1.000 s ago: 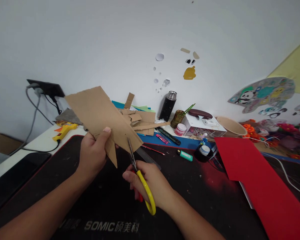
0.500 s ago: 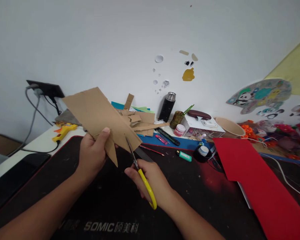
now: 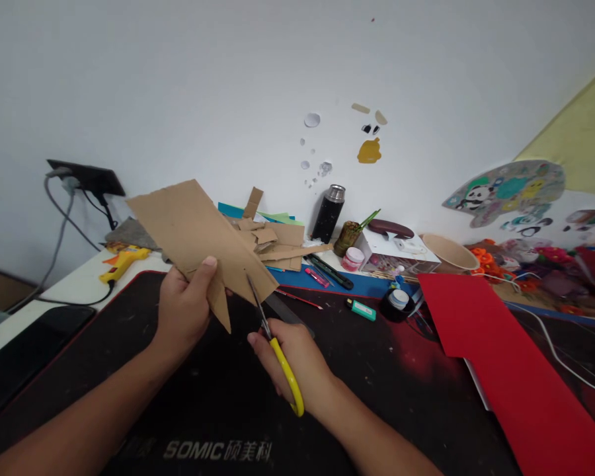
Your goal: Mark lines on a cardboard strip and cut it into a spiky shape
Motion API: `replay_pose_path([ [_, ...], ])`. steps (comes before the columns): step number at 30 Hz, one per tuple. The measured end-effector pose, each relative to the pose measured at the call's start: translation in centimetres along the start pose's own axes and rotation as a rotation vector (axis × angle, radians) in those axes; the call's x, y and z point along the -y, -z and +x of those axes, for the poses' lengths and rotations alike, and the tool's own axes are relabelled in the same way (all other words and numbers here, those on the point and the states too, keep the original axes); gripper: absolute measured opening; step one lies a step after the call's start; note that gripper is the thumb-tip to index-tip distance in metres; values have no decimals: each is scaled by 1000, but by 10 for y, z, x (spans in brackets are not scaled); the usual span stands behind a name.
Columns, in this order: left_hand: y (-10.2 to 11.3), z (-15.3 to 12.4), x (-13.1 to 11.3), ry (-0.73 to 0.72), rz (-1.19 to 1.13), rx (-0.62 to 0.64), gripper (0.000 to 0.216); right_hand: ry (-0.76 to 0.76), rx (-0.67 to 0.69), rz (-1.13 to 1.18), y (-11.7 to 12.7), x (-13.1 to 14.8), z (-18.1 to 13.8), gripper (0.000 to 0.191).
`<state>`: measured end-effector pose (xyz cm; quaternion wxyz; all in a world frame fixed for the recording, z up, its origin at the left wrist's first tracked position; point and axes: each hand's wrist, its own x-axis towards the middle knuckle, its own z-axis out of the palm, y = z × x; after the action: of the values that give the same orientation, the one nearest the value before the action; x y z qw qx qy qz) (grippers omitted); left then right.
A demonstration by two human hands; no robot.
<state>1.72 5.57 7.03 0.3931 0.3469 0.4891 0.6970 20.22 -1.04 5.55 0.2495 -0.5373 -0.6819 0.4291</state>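
Note:
My left hand (image 3: pixel 186 301) grips a piece of brown cardboard (image 3: pixel 188 225) by its lower edge, thumb on the near face and the other fingers mostly hidden behind. A pointed flap of the cardboard hangs below the thumb. In my right hand (image 3: pixel 297 360) is a pair of scissors (image 3: pixel 286 373) with yellow handles. Their blades reach up over the right part of the cardboard, one of them lying across its near face. Both hands are held above a black desk mat (image 3: pixel 218 410).
Cardboard scraps (image 3: pixel 272 238) lie behind, beside a black thermos (image 3: pixel 330 213). A yellow glue gun (image 3: pixel 123 263) and a dark phone (image 3: pixel 34 360) are at left. Red card (image 3: pixel 506 357) covers the right side. A box cutter (image 3: pixel 331 271) and a green lighter (image 3: pixel 361 309) lie mid-desk.
The view has shifted slightly. My hands keep nearly the same pose, with the cardboard and scissors still held; the cut shows no clear advance.

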Motion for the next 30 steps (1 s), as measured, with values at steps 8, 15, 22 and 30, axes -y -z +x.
replay_pose_path([
  [8, 1, 1, 1, 3, -10, 5, 28, 72, -85, -118, -2, 0, 4, 36],
  [15, 3, 1, 1, -20, 24, 11, 27, 89, -90, -95, -8, -3, 4, 35],
  [22, 5, 3, 3, -20, 37, 42, 29, -46, 101, 111, -2, -4, 3, 26],
  [30, 7, 3, -1, -66, 52, 35, 27, -5, 130, 240, 9, 1, 1, 25],
])
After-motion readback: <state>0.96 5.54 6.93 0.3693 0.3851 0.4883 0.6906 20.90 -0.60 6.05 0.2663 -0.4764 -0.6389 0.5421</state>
